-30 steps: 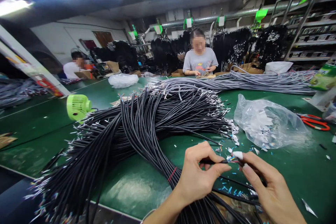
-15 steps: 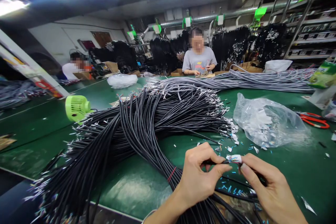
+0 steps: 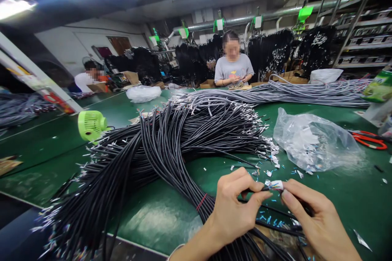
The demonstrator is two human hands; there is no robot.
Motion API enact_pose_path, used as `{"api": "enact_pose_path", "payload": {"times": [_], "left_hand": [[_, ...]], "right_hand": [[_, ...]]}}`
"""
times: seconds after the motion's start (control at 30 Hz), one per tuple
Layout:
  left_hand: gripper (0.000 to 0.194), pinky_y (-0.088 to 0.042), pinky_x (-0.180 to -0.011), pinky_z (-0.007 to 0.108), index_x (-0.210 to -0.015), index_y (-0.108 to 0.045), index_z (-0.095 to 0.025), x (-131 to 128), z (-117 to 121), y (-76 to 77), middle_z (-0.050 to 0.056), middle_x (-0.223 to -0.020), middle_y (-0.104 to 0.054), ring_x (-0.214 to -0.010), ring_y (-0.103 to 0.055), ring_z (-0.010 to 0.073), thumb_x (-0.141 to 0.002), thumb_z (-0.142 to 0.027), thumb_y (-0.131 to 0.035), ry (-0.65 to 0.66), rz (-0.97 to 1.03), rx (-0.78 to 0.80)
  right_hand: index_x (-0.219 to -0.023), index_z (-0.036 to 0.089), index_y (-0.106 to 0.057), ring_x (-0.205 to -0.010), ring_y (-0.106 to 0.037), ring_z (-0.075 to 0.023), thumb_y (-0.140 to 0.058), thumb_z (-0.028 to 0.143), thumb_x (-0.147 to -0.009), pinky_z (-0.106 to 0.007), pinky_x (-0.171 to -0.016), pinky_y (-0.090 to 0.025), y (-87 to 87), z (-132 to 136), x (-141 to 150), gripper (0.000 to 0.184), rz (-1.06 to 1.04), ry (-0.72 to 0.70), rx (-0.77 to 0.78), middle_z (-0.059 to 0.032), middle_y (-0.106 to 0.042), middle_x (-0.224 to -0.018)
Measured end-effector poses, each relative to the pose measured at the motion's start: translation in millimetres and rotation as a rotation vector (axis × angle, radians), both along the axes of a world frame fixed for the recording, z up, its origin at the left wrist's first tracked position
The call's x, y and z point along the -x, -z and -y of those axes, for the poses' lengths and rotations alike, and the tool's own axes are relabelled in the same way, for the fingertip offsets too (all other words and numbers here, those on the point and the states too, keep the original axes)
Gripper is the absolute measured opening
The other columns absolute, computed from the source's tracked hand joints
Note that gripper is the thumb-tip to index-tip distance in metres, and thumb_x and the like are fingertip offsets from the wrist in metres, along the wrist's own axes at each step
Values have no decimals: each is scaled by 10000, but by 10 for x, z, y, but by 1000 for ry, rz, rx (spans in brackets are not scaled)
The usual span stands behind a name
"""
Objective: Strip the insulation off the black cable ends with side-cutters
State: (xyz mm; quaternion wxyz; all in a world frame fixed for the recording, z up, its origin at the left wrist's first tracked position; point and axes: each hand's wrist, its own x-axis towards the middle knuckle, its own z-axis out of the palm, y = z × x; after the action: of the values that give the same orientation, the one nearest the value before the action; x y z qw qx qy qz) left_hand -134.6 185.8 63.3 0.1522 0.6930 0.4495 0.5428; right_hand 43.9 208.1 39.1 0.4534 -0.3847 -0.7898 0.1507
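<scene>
Between finger and thumb, my left hand (image 3: 234, 206) pinches a black cable (image 3: 263, 188) close to its stripped end. Thin coloured wires and a white wrapping (image 3: 277, 185) show beyond the jacket. My right hand (image 3: 309, 208) is closed on the far end of these wires, with its fingertips at the edge of the wrapping; the wire tips are hidden there. Under my left forearm runs a bundle of black cables (image 3: 179, 159) tied with a red band (image 3: 201, 202). A large heap of black cables (image 3: 104, 179) with frayed white ends lies to the left.
A clear plastic bag (image 3: 318, 142) of white scraps lies to the right, near red-handled scissors (image 3: 369, 139). Blue and white offcuts litter the green table (image 3: 153, 212). Grey cables (image 3: 306, 94) stretch across the back. A green fan (image 3: 91, 125) stands left. A co-worker (image 3: 234, 67) sits opposite.
My right fingers have drawn slightly back from the cable end, and the white wrapping shows more fully between my hands. My left hand keeps its pinch on the cable.
</scene>
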Motion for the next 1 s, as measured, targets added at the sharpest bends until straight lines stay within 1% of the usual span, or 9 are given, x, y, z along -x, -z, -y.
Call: {"api": "enact_pose_path", "payload": {"times": [0.2, 0.37, 0.47, 0.6, 0.67, 0.77, 0.83, 0.93, 1.0], "left_hand": [[161, -335, -462, 211, -581, -598, -126, -12, 2, 18, 5, -558, -555, -496, -457, 89, -716, -122, -686, -28, -26, -38], [151, -342, -460, 207, -592, -596, -124, -37, 1, 32, 4, -567, -553, -491, -456, 86, -718, -112, -679, -35, -29, -42], [92, -376, -486, 199, -652, -627, -121, -62, -9, 27, 11, -614, -586, -527, -492, 93, -694, -88, -702, -59, 8, -29], [132, -406, -532, 203, -632, -641, -136, -70, -25, 40, -4, -595, -617, -555, -539, 106, -638, -90, -765, -97, 58, 18], [117, -400, -522, 203, -622, -653, -143, -64, -29, 61, -8, -574, -623, -525, -538, 101, -651, -106, -761, -83, 73, 39], [79, -396, -501, 204, -652, -677, -140, -56, -27, 83, -1, -543, -607, -487, -536, 98, -728, -136, -699, -29, 71, 84], [127, -391, -496, 209, -659, -683, -135, -54, -20, 74, 1, -510, -580, -466, -525, 99, -778, -151, -643, -1, 33, 115], [239, -370, -501, 224, -595, -656, -137, -55, -13, 37, -3, -460, -533, -454, -491, 103, -818, -154, -573, 32, -40, 153], [298, -349, -483, 223, -552, -626, -136, -57, -18, 21, -7, -439, -498, -439, -465, 99, -834, -165, -532, 81, -28, 214]], "right_hand": [[-926, 224, -722, -703, -693, -166, -586, 271, -814, -195, -590, -571, -11, 0, 0, 182, 3, 40, -45, -16, -709, -738], [-942, 218, -709, -720, -688, -173, -584, 260, -818, -203, -582, -565, -34, 20, 5, 182, 4, 36, -54, -19, -700, -749], [-952, 212, -699, -735, -684, -168, -590, 236, -816, -195, -600, -559, -35, 22, 3, 176, -19, 52, -73, -20, -698, -781], [-940, 203, -687, -741, -679, -158, -596, 220, -814, -189, -631, -554, -20, 15, -7, 157, -29, 69, -97, -25, -696, -809], [-925, 197, -685, -731, -677, -157, -601, 220, -812, -193, -640, -553, -11, 13, -11, 143, -23, 79, -103, -29, -696, -814], [-918, 192, -683, -717, -672, -155, -602, 219, -810, -199, -647, -549, -1, 16, -13, 137, -24, 80, -108, -35, -695, -819], [-916, 192, -683, -709, -667, -149, -603, 217, -810, -199, -653, -545, 1, 22, -9, 135, -32, 74, -103, -36, -693, -824], [-901, 194, -685, -702, -658, -140, -605, 215, -808, -193, -664, -536, 3, 29, -1, 125, -57, 79, -83, -33, -690, -830], [-898, 197, -691, -704, -658, -139, -607, 215, -804, -187, -661, -533, 6, 24, -2, 127, -68, 64, -71, -27, -689, -817]]}}
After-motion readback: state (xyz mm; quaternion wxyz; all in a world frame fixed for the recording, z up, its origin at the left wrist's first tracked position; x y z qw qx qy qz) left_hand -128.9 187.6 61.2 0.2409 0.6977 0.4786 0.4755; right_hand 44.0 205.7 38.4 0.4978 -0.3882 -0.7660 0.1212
